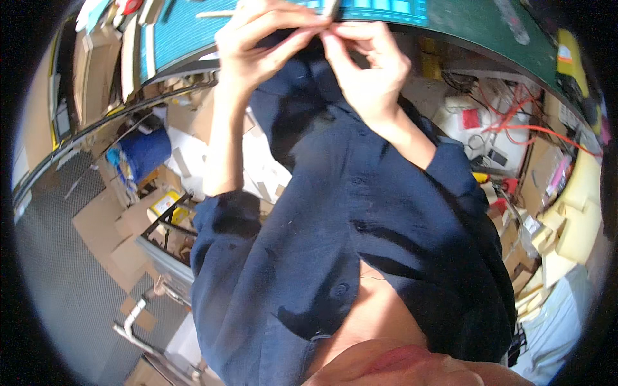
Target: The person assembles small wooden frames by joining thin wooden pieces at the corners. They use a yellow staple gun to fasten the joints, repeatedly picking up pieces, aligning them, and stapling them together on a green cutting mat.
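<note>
At the near edge of the work surface, my left hand (257,45) and my right hand (370,61) meet fingertip to fingertip. Both are closed in a pinch on a small, narrow, pale grey piece (330,9) that points upward between them; its kind is too small to make out. Behind the fingers lies a teal cutting mat (415,11) with lighter blue rectangles. A thin wooden stick (215,14) rests to the left of my left hand, partly hidden by it.
Wooden boards (96,74) stand at the far left beside a ribbed blue-green sheet (187,38). A yellow tool (570,61) lies at the green table's (476,29) right edge. Below are a blue bin (145,154), orange cables (515,122), cardboard (106,225) and yellow foam blocks (576,225).
</note>
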Action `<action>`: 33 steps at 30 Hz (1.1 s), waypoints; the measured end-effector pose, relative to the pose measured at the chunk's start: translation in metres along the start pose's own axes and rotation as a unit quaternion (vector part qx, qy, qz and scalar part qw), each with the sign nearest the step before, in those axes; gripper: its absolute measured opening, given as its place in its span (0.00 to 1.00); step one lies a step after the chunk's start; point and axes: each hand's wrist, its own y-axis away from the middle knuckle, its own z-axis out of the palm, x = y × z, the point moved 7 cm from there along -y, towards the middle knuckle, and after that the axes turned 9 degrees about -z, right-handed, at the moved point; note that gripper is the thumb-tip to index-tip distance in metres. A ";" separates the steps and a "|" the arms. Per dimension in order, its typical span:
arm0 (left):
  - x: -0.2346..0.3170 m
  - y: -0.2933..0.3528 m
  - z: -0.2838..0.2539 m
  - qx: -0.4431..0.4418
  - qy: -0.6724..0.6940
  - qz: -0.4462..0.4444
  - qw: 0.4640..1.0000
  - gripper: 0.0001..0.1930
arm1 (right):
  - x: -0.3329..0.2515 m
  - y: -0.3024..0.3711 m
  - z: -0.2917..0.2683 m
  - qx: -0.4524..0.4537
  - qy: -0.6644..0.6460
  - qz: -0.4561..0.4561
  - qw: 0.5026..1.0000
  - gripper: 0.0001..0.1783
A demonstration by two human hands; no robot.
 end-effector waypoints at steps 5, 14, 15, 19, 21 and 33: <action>0.003 0.002 -0.001 -0.005 0.007 -0.008 1.000 0.13 | -0.016 -0.003 -0.081 0.022 0.055 -0.099 0.993 0.05; 0.002 0.006 -0.004 0.008 0.000 -0.015 1.000 0.13 | 0.129 -0.003 -0.445 0.272 0.475 0.039 0.836 0.16; 0.003 0.008 -0.005 0.006 -0.010 -0.018 1.000 0.13 | 0.148 -0.011 -0.444 0.257 0.404 0.141 0.867 0.15; 0.000 0.004 -0.006 0.007 0.008 -0.017 1.000 0.15 | 0.231 -0.034 -0.529 -0.037 0.711 0.017 0.702 0.14; 0.004 0.001 -0.004 0.011 0.004 0.000 1.000 0.15 | 0.240 -0.032 -0.549 0.003 0.687 0.135 0.714 0.14; 0.012 -0.002 0.000 -0.014 0.022 0.028 0.999 0.08 | 0.291 -0.039 -0.555 0.003 0.657 0.244 0.713 0.12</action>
